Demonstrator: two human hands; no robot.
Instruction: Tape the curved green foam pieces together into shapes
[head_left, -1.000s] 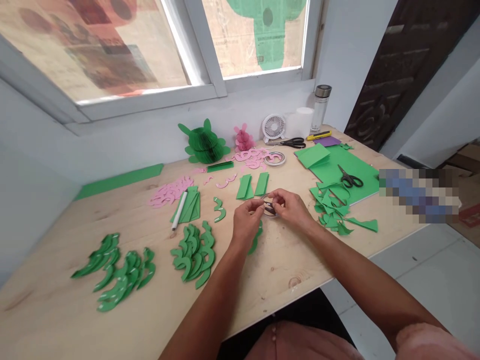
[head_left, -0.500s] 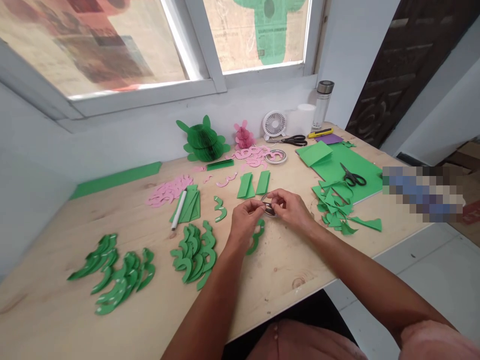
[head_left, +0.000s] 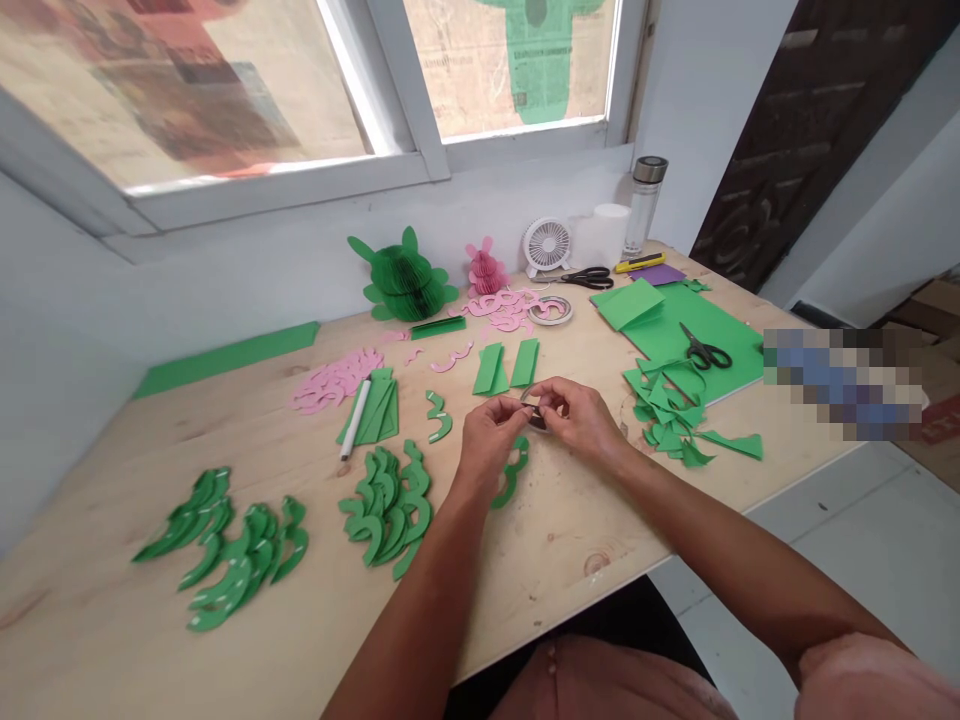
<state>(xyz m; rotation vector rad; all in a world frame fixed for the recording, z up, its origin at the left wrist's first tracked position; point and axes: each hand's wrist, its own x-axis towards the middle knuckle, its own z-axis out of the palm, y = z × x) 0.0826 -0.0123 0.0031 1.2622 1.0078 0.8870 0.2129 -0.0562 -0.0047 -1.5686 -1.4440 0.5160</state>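
Observation:
My left hand (head_left: 491, 435) and my right hand (head_left: 577, 415) meet above the middle of the table, fingertips pinched close together. Between them is a roll of tape (head_left: 537, 424), mostly covered by the fingers; its pale rim and dark middle peek out. Under the left wrist lies a wavy green paper strip (head_left: 511, 475), partly hidden by that hand. Another wavy green piece (head_left: 439, 416) with white marks rests to the left. Just beyond the hands are two folded green papers (head_left: 490, 369).
Piles of green cutouts (head_left: 386, 510) and pink cutouts (head_left: 341, 380) lie leftward, beside a white marker (head_left: 356, 418). Scissors (head_left: 705, 350) sit on green sheets at right, near green scraps (head_left: 667, 415). A fan (head_left: 547, 246) and glass bottle (head_left: 643, 210) stand at the back.
My fingertips have shifted slightly at the tape roll, and less of its dark middle shows between them. The view has moved a little; the paper pieces lie where they were.

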